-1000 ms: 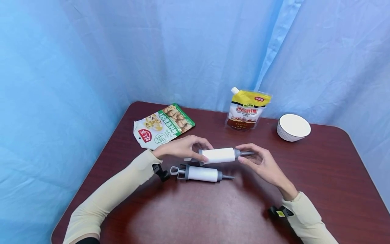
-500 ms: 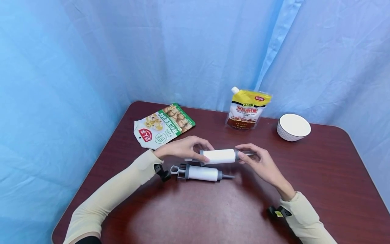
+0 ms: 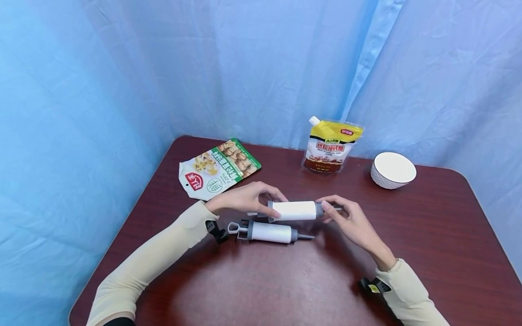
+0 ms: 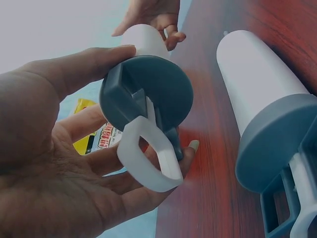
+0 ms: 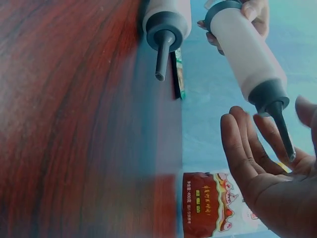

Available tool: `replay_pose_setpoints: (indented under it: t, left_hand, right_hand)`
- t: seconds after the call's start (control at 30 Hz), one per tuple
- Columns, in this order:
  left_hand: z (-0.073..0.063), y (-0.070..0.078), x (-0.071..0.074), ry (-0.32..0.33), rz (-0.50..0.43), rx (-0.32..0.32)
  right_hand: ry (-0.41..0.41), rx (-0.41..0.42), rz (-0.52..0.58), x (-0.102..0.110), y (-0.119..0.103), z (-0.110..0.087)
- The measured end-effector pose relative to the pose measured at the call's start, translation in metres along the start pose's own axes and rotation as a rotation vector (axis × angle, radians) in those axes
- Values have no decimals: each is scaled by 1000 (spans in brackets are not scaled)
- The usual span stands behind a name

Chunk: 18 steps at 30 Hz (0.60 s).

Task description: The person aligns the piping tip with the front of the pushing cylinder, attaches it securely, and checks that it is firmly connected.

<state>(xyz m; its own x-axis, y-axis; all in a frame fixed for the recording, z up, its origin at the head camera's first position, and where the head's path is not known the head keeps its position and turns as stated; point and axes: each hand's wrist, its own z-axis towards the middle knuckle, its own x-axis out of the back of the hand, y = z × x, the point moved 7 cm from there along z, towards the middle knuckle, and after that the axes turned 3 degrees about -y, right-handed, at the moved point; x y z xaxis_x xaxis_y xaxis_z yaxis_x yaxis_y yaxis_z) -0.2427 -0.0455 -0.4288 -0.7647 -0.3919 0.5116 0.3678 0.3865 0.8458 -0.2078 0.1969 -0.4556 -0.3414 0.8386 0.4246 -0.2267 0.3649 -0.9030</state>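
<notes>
My left hand (image 3: 249,197) grips a large piping syringe (image 3: 297,211) at its grey flange end, holding it level above the table. In the left wrist view, thumb and fingers reach around the flange, and the white ring handle (image 4: 148,154) points toward the camera. My right hand (image 3: 355,222) is at the other end; in the right wrist view its parted fingers stand around the grey nozzle (image 5: 283,130). A second, matching syringe (image 3: 271,232) lies on the table just nearer than the held one, its nozzle pointing right.
A green and white food packet (image 3: 220,168) lies flat at the back left of the table (image 3: 285,280). At the back stands a yellow, white and brown spouted pouch (image 3: 332,147). To its right is a white bowl (image 3: 392,171). Blue curtains (image 3: 244,68) hang behind.
The held syringe has shifted slightly right and toward the person. My right thumb has moved up a little at the grey front cap. The second syringe stays still.
</notes>
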Motion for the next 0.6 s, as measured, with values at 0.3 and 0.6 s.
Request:
replay_pose_setpoints:
  t: [0.3,0.6]
  left_hand:
    - [2,-2,0,6,15,-6]
    - [3,-2,-1,27,10,5]
  right_hand:
    - [-44,4,54,1,-4,-2]
    - [29,17,8,0,1,-1]
